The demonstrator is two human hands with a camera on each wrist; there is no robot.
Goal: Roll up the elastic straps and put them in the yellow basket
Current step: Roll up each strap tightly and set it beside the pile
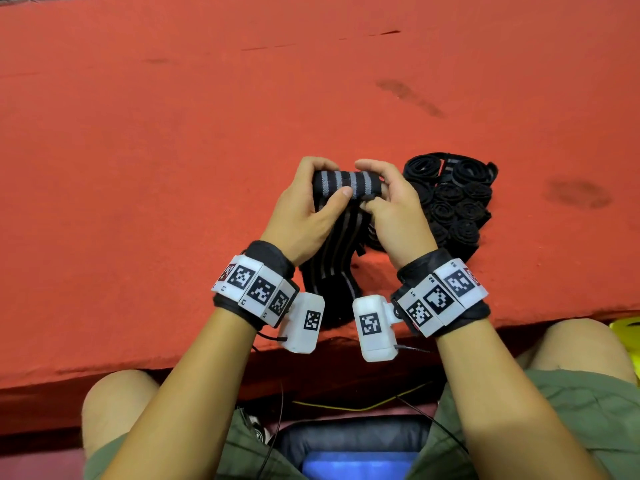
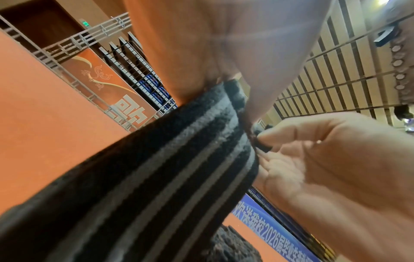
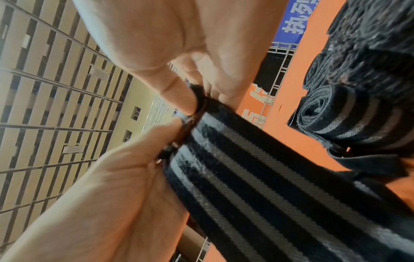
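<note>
Rolls of black strap lie packed in a heap on the red desk, just to the right of the hands and touching the back of the right hand. Farther right, at the picture's edge below the desk's near rim, a sliver of the yellow basket shows; what it holds cannot be told. Between the knees sits a dark case with a blue panel, with thin cables trailing over it.

Both hands curl around the striped elastic strap, held just above the desk in front of the person. The left hand grips the left end of its rolled part, thumb laid across the stripes; the right hand pinches the right end. The loose tail hangs down between the wrists and over the desk edge.

The right wrist view adds the spiral end of a neighbouring roll and the thumb tips meeting on the strap's edge. The left wrist view shows the tail stretched taut, plus a metal railing and banners behind.
</note>
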